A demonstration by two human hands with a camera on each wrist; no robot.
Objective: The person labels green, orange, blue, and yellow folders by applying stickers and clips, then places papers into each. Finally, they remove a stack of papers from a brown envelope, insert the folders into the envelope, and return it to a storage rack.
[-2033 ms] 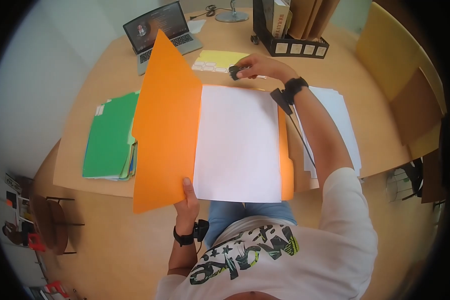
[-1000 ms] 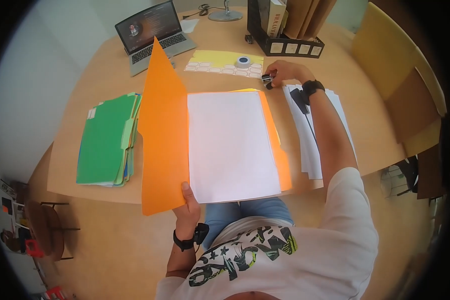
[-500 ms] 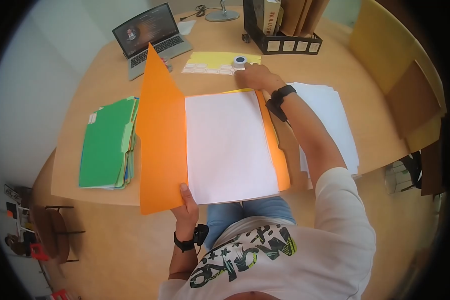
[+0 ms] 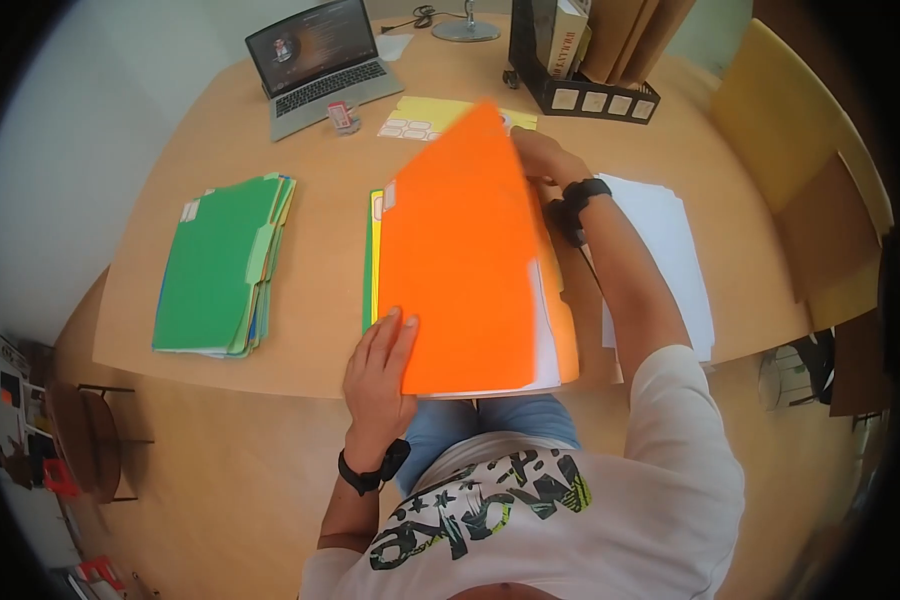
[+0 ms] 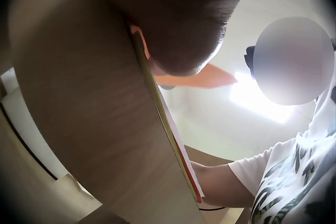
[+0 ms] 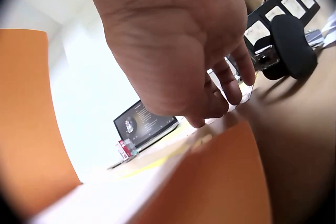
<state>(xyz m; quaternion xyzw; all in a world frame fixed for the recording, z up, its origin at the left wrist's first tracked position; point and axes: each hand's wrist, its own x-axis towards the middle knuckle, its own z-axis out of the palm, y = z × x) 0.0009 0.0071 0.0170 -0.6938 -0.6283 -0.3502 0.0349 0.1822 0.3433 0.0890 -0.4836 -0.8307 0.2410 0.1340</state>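
An orange folder (image 4: 460, 270) with white paper (image 4: 547, 350) inside lies at the table's front edge, its cover tilted and partly down over the paper. My left hand (image 4: 380, 365) rests on the cover's lower left edge, fingers laid along it. My right hand (image 4: 550, 155) is at the folder's upper right, partly hidden behind the raised cover corner. In the right wrist view, that hand's loosely bent fingers (image 6: 231, 90) reach down by the folder's far edge, holding nothing visible. A black-and-chrome desk tool (image 6: 294, 48) stands beside them. Yellow and green folders (image 4: 370, 250) show underneath.
Green and other coloured folders (image 4: 220, 265) are stacked at left, white sheets (image 4: 655, 260) at right. Behind lie a yellow label sheet (image 4: 410, 120), a small red-and-white box (image 4: 342, 117), a laptop (image 4: 325, 70) and a black file holder (image 4: 595, 100).
The right hand has put down the black tool it held and moved left to the folder's top. The cover has swung rightward over the paper; the left hand has moved from gripping it to resting on it.
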